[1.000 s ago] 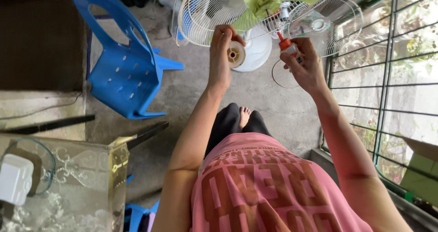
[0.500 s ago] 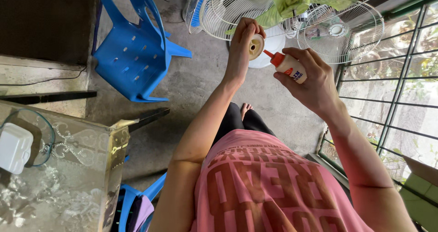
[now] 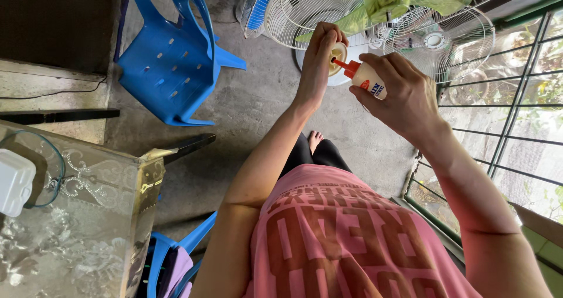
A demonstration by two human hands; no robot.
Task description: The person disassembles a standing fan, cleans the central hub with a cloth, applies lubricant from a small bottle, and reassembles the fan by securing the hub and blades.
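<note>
My left hand (image 3: 317,58) is raised in front of me and pinches a small round tan part (image 3: 338,52), held edge-on. My right hand (image 3: 402,93) grips a small white glue bottle (image 3: 368,78) with a red nozzle. The nozzle tip touches the round part. Behind both hands stands a white floor fan (image 3: 328,11) with green blades, its wire guard partly off. A loose round fan grille (image 3: 443,43) leans to its right.
A blue plastic chair (image 3: 173,58) stands on the concrete floor to the left. A glass-topped table (image 3: 76,216) with a white box (image 3: 14,181) is at lower left. A metal window grille (image 3: 516,116) runs along the right. Another blue seat (image 3: 170,263) is below.
The view has swung so that the fan sits higher in frame. My right hand has tipped the glue bottle's nozzle onto the round part in my left hand.
</note>
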